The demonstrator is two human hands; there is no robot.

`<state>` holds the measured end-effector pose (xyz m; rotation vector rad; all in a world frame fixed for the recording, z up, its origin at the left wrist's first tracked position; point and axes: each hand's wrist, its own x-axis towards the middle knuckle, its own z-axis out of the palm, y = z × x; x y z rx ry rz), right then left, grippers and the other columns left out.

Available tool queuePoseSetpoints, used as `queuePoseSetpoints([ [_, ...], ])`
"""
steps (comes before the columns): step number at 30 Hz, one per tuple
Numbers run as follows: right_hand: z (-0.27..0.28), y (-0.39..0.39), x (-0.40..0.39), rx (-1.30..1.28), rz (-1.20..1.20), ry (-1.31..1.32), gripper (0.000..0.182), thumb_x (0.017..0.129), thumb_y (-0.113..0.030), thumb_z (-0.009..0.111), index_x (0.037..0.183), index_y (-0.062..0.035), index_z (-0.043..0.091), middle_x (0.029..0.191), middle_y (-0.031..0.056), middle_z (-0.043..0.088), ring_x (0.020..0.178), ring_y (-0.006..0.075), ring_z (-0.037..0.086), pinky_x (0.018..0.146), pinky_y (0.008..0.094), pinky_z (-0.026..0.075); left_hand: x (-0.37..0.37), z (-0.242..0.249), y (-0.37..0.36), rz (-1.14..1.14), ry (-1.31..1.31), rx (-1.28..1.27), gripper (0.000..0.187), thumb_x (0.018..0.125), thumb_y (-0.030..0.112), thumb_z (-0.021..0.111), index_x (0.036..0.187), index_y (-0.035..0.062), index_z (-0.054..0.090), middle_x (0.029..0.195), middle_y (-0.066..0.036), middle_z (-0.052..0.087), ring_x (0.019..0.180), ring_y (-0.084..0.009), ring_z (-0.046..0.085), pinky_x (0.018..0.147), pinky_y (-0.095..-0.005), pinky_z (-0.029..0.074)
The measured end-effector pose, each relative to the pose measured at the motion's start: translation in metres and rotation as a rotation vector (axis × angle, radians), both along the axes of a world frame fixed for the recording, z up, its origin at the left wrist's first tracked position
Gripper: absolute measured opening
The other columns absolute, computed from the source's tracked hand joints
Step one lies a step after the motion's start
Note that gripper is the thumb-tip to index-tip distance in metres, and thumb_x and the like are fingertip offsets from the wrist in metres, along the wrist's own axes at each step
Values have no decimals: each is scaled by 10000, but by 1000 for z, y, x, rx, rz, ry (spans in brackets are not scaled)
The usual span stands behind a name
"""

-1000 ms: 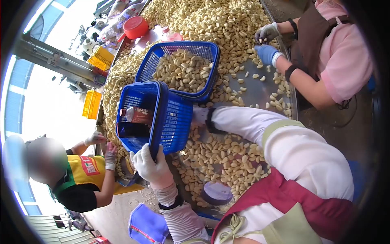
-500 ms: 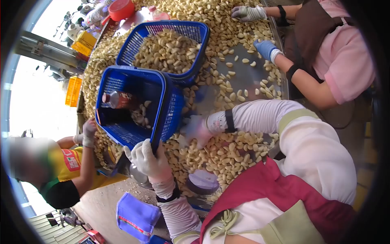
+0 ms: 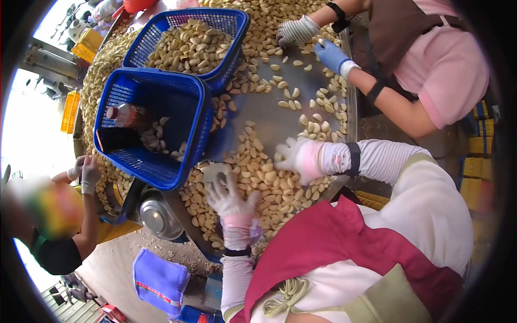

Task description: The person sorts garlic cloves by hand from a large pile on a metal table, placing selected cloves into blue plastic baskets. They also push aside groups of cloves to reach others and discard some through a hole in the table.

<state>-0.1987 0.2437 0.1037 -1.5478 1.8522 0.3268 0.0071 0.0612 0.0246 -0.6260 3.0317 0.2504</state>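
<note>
Pale garlic cloves (image 3: pixel 258 185) lie in a thick spread on the metal table (image 3: pixel 258 118) in front of me. My left hand (image 3: pixel 230 199), in a whitish glove, rests on them with its fingers spread, just below the near blue basket (image 3: pixel 200 129). Farther right, my right hand (image 3: pixel 297 156), also gloved, touches the edge of the same spread, fingers apart. Inside the near basket are a bottle with a red label (image 3: pixel 129 116), a dark flat object (image 3: pixel 116 139) and several cloves. Behind it, another blue basket (image 3: pixel 237 32) holds a heap of cloves.
Across the table, a co-worker's striped-gloved hand (image 3: pixel 298 30) and blue-gloved hand (image 3: pixel 333 56) are among cloves. Another person's gloved hands (image 3: pixel 89 173) are at the left edge. A round metal lid-like object (image 3: pixel 160 216) and a purple cloth (image 3: pixel 160 280) are at lower left.
My left hand has let go of the near basket's rim and moved down onto the cloves. My right hand has moved away from the basket, to the right. The whole view has shifted.
</note>
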Motion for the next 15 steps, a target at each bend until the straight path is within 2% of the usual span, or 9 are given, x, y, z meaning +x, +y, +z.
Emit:
queuePoseSetpoints([
  [2,-9,3,-11,-65,-247,-389,518,764,-248,745,1275,-200,674,1284,115,567,1128,329,621,927,444,534,8,-30,-20,18,137,-24,1005,780,851,570,1521,193,404,1497,-240,405,1392,-490,346,1098,-671,298],
  [3,-14,-4,-14,-182,-390,-365,360,794,-191,707,1152,-173,740,1185,89,624,1072,320,653,903,424,549,6,-26,-22,2,228,-48,984,798,840,552,1502,163,433,1467,-224,448,1359,-483,397,1074,-649,333],
  [4,-20,-11,-17,-325,-372,-210,269,808,-159,690,1068,-158,759,1092,91,655,1049,322,656,888,429,552,7,-28,-24,-14,269,-77,944,817,816,547,1459,126,488,1436,-212,488,1331,-468,434,1072,-616,351],
  [5,-11,-22,-17,-338,-346,-22,225,817,-136,675,1026,-148,757,1065,85,658,1023,315,662,881,427,553,6,-26,-25,-7,272,-72,919,822,798,556,1436,115,513,1429,-211,495,1330,-462,437,1076,-608,352],
  [6,-19,-26,-15,-431,-383,-5,217,816,-128,672,1017,-140,753,1052,82,655,1024,307,662,887,422,551,6,-24,-23,0,274,-67,895,827,780,565,1413,104,537,1422,-211,503,1328,-455,440,1081,-601,352],
  [9,-42,-43,-3,-408,-343,-52,240,816,-129,666,1040,-145,752,1051,79,656,1037,309,661,891,418,552,6,-24,-21,5,274,-63,861,834,737,588,1402,91,547,1414,-215,516,1334,-452,438,1104,-597,332],
  [12,-35,-37,12,-438,-348,0,261,814,-130,671,1064,-142,749,1064,77,657,1054,306,661,896,421,553,8,-22,-21,12,269,-66,828,834,694,613,1391,85,552,1419,-215,513,1343,-448,434,1127,-584,315],
  [15,-13,-13,27,-280,-298,-88,359,794,-151,698,1152,-146,723,1113,83,666,1067,314,668,916,426,548,9,-18,-20,14,267,-49,767,805,574,698,1370,75,560,1425,-216,515,1349,-443,432,1143,-574,306],
])
